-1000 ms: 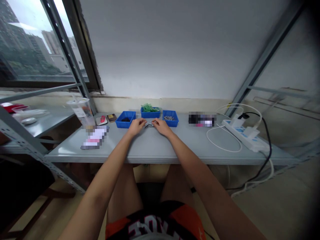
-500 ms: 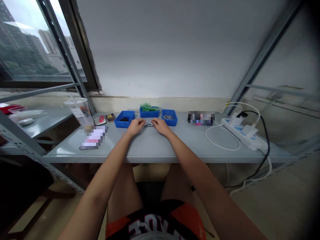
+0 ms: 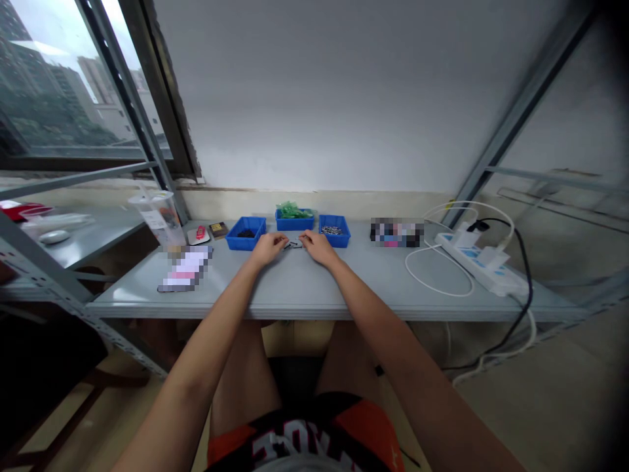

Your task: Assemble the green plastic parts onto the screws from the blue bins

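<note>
Grey table point(image 3: 295, 282); window point(image 3: 54, 98) at 10 o'clock, power strip point(image 3: 484, 270) at 3 o'clock. Left hand point(image 3: 268, 250), right hand point(image 3: 318, 248): fingers curl beside small dark parts point(image 3: 294, 244); grip unclear.

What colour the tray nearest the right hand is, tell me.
The tray is blue; see the head view.

Between left hand point(image 3: 270, 249) and right hand point(image 3: 318, 248), the parts point(image 3: 295, 244) are too small to name; whether either hand grips any cannot be told; the left hand hides a corner of the tray point(image 3: 240, 245) toward nine o'clock, its dark bits point(image 3: 246, 233) blurring together; pixelation masks a flat thing point(image 3: 185, 269) at nine and a mottled thing point(image 3: 397, 233) at three; edges cut the window point(image 3: 59, 98) at ten, clothing point(image 3: 363, 429) at six, chair point(image 3: 49, 360) at eight.
</note>
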Available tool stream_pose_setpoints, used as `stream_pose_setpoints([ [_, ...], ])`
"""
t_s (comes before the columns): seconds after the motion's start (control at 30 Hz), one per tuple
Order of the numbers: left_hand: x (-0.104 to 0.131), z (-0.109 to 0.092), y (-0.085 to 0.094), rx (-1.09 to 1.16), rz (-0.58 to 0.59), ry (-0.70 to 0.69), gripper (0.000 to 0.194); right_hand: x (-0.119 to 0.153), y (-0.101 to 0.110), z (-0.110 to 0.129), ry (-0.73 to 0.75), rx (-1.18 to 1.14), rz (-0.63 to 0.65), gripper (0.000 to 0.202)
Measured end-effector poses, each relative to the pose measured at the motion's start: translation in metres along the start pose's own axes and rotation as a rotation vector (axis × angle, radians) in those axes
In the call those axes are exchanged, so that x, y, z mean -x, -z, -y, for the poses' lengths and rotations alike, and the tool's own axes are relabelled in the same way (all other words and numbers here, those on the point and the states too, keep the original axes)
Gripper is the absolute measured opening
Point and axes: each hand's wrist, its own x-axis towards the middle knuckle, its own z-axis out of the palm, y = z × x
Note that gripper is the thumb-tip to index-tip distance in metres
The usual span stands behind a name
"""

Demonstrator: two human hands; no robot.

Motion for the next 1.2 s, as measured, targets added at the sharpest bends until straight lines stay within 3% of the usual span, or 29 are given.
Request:
stream_pose_setpoints([
  [0.37,0.0001,-0.0012,0.001,0.011,-0.066,-0.021,0.03,0.0016,0.0016,0.0021,-0.026,0.032,0.044,0.02],
  [0.93,0.0027,-0.0057,-0.0006,-0.004,0.003,-0.024,0.03,0.0022,0.0015,0.0075,-0.078,-0.165,0.114,0.033],
  [1.2,0.0002,0.0026,-0.0026,0.035,-0.005,0.007,0.029,-0.0009,-0.0008,0.0027,-0.024,-0.213,0.067,0.016],
])
